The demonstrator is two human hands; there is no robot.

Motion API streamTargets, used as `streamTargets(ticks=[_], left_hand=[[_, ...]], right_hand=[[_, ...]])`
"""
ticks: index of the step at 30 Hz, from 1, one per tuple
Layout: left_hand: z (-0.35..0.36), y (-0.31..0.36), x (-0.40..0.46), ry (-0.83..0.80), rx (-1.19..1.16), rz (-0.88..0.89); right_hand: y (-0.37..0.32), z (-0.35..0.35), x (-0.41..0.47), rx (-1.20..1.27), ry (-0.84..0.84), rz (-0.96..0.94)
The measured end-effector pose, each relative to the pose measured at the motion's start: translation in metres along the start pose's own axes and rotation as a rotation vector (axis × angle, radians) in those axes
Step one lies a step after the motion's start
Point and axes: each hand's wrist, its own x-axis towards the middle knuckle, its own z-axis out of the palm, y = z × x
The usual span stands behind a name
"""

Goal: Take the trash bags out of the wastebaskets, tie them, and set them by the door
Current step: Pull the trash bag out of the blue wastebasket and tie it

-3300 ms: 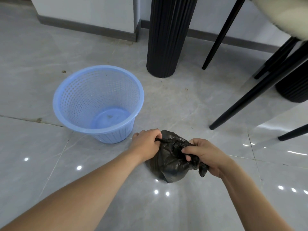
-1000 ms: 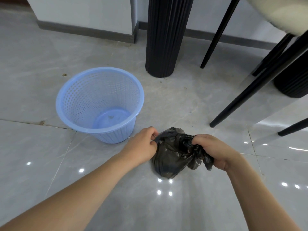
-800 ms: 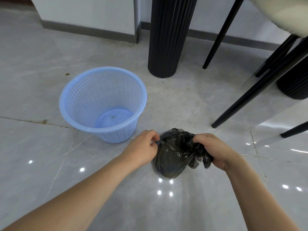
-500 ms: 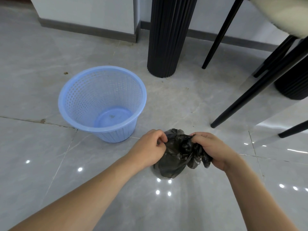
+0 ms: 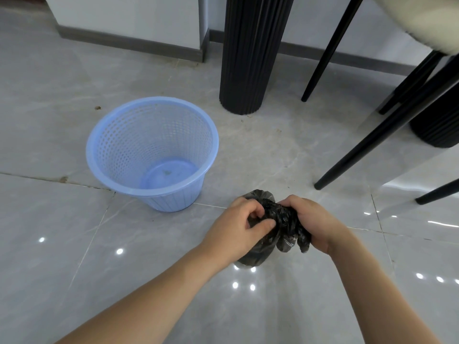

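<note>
Seemingly midway through tying, a small black trash bag [image 5: 280,227] is held low over glossy grey floor tiles [image 5: 74,256] in the head view. Its crinkled neck is pinched by the left hand [image 5: 238,227] and gripped by the right hand [image 5: 313,222], fingers curled. Just beside it, a pale blue perforated plastic wastebasket [image 5: 151,150] is seen emptied. Carrying to the door is judged still undone. A ribbed black column [image 5: 250,53] is seen behind.
</note>
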Motion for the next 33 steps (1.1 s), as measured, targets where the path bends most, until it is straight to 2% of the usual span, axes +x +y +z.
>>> streamTargets(ticks=[2,3,6,8,10,12,15,17,18,20,22,24,26,28,31,33], left_hand=[[0.000,0.003,0.002,0.034,0.033,-0.008],[-0.002,0.004,0.002,0.037,-0.030,-0.061],[-0.012,0.010,0.002,0.084,-0.526,-0.369],[-0.016,0.010,0.003,0.134,-0.857,-0.574],[-0.019,0.008,0.003,0.205,-1.182,-0.707],[-0.023,0.007,0.005,0.260,-1.426,-0.729],[-0.026,0.010,0.006,0.249,-1.569,-0.720],[-0.026,0.005,0.010,0.231,-1.484,-0.765],[-0.026,0.000,0.012,0.238,-1.337,-0.770],[-0.028,-0.010,0.012,0.240,-0.706,-0.661],[-0.025,-0.017,0.007,0.133,-0.026,-0.358],[-0.022,-0.012,0.000,-0.028,0.378,-0.159],[-0.020,-0.010,-0.003,-0.063,0.676,-0.110],[-0.021,-0.011,-0.001,-0.051,0.795,-0.124],[-0.030,-0.019,0.002,-0.066,0.564,-0.176],[-0.040,-0.030,0.004,-0.096,0.445,-0.277]], right_hand=[[-0.002,0.003,0.000,-0.040,0.073,-0.052],[-0.003,0.003,0.002,-0.094,0.151,-0.092],[0.001,0.002,0.009,-0.275,0.417,-0.224],[0.006,0.004,0.014,-0.372,0.482,-0.326],[0.008,0.006,0.016,-0.479,0.509,-0.409],[0.009,0.002,0.018,-0.505,0.548,-0.450],[0.015,-0.010,0.024,-0.472,0.592,-0.432],[0.024,-0.014,0.027,-0.458,0.584,-0.405],[0.029,-0.014,0.028,-0.462,0.575,-0.399],[0.039,-0.013,0.030,-0.506,0.562,-0.413],[0.045,-0.013,0.032,-0.571,0.558,-0.441],[0.045,-0.011,0.034,-0.631,0.557,-0.485],[0.045,-0.003,0.035,-0.687,0.536,-0.509],[0.046,0.005,0.036,-0.751,0.515,-0.549],[0.047,0.001,0.037,-0.793,0.521,-0.561],[0.046,-0.008,0.038,-0.798,0.515,-0.534]])
